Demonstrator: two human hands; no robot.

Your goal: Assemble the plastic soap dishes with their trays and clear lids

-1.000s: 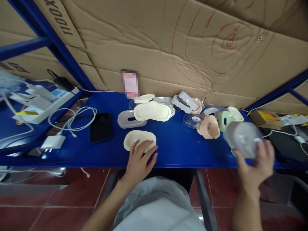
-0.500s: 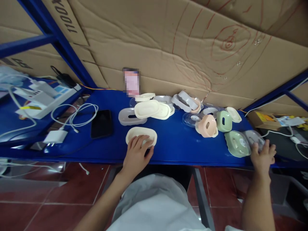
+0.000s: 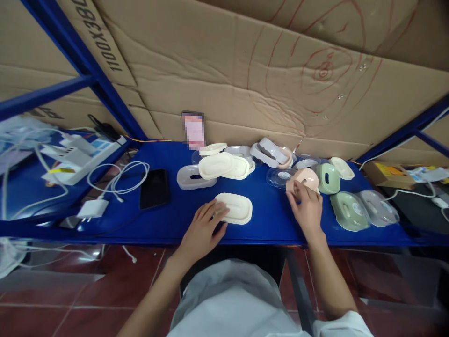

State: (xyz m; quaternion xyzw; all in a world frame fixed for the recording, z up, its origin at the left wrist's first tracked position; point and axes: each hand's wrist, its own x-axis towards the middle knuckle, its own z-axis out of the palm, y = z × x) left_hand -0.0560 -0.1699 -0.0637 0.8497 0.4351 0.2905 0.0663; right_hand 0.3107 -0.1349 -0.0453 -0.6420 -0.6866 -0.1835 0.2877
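Observation:
A cream oval tray (image 3: 242,209) with a raised rim lies at the front of the blue table. My left hand (image 3: 204,229) is at its left end, fingertips over the edge and slightly blurred, fingers and thumb apart. At the right, my right hand (image 3: 308,210) has its fingers curled and its thumb against a peach slotted box (image 3: 304,177), part of which they hide. Beside that hand stand a green slotted box (image 3: 329,178) and a green box under a clear cover (image 3: 349,210). A clear oval lid (image 3: 277,177) lies left of the peach box.
Behind the tray are stacked cream pieces (image 3: 224,166) and a grey slotted box (image 3: 194,178). More grey pieces (image 3: 270,152) lean near the cardboard wall (image 3: 210,70). A black phone (image 3: 154,188), a white cable (image 3: 117,178) and a power strip (image 3: 75,164) are at left.
My right hand has moved left from the clear-topped grey piece at far right to the peach box. The cream tray has shifted right and its flatter face shows; my left hand has loosened around it.

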